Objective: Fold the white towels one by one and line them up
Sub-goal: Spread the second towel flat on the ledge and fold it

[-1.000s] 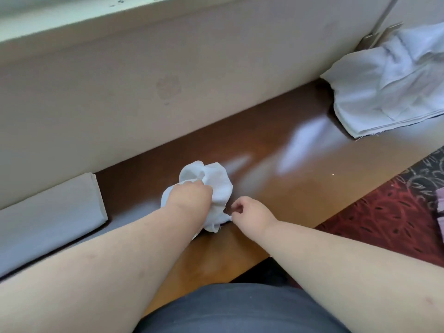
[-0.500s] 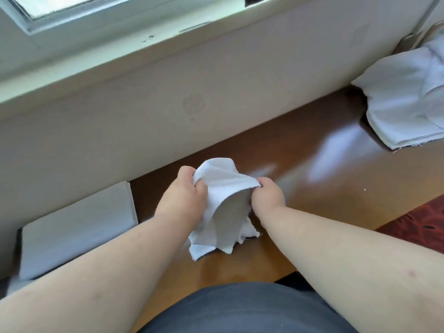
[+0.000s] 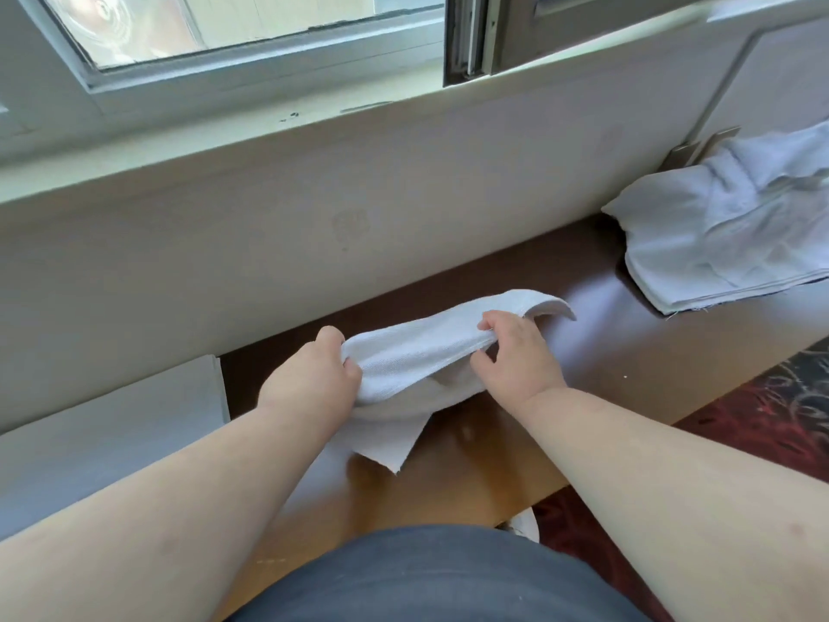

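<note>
Left hand (image 3: 309, 381) at centre-left of frame has fingers curled round the left end of the white towel (image 3: 417, 352), bunching the cloth in its grip; right hand (image 3: 516, 352), centre-right, pinches the upper edge between thumb and fingertips, other fingers loosely bent. Towel is in mid-frame, stretched between the two hands and lifted above the desk (image 3: 560, 365), with a loose corner hanging down below the left hand and a free flap curling out past the right hand. At far left of frame a folded towel (image 3: 112, 424) lies flat against the wall, presumably the start of the row. Far right, a heap of unfolded towels (image 3: 717, 244) sits on the desk, well apart from the one in hand. Handling judgement: thin woven cloth, light, fully limp, no stiffness; it sags wherever unsupported and won't hold a crease unless pressed flat. Not fragile, and the weave looks grippy rather than slippery. Polished desk is glossy, so cloth may slide when smoothed. Best hold looks like the two corners of one hemmed edge, pinched, not mid-cloth bunches; left grip looks too bunched to give a straight edge, so I'd shift it to a corner before laying the towel down.
</note>
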Tool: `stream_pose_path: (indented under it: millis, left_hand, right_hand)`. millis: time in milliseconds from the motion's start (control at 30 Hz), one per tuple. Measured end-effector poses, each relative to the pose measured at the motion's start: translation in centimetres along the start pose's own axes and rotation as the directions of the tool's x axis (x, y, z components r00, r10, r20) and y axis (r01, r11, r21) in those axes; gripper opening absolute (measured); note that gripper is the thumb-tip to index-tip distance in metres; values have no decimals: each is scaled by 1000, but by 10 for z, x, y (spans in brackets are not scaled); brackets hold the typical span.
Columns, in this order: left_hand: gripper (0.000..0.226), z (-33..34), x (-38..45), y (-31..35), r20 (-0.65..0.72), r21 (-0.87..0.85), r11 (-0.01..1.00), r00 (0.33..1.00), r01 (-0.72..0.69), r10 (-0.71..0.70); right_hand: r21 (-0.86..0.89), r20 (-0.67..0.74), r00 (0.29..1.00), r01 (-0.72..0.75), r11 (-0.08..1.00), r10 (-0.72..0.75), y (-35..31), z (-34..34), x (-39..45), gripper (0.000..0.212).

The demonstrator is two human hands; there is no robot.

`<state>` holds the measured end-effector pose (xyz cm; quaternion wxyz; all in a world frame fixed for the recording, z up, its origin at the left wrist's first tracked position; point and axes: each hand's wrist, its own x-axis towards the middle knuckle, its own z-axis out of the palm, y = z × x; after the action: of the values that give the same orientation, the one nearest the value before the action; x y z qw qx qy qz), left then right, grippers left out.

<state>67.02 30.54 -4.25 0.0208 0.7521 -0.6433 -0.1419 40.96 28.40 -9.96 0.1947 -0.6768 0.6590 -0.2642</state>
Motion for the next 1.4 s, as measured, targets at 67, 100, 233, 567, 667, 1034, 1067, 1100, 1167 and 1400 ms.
stream_pose_path:
  millis: [67,100,233,567,667,1034,1067,1100,1167,1400]
  left_hand:
    - [20,9,0,3,48,60,998,999,-27,24]
    - [25,14,-1,5,87,62,998,996,-18,13]
    - [46,42,-2,23,209,226,972,978,-72,24]
    - [45,93,75,128,357,74,926,877,-370,322]
    - [47,111,115,161,415,56,942,866,-330,279]
    - [45,145,163,187,659,307,903,751,-301,27]
    - [40,145,163,185,687,352,856,726,-379,39]
    - [37,141,160,183,705,382,821,708,-425,39]
    - [32,135,152,179,701,375,790,706,-486,101]
    - [23,93,123,130,260,-4,964,930,-267,259]
  right_hand:
    - [77,216,951,-243,967,222,10,10,-14,51]
    - [124,320,887,-386,914,332,13,16,-20,53]
    - [308,493,662,-740,599,565,33,33,-39,46]
    - [575,467,312,-818,-17,827,89,24,-15,60]
    - [514,677,269,-839,-179,685,95,27,6,43]
    - [346,839,170,-900,-266,516,141,12,30,26]
    - [368,833,208,-900,-233,512,142,10,30,18]
    - [396,823,249,-896,-201,511,142,9,29,13]
    - [438,790,306,-888,-140,530,139,9,25,12]
    - [500,665,392,-866,11,635,108,2,-17,22]
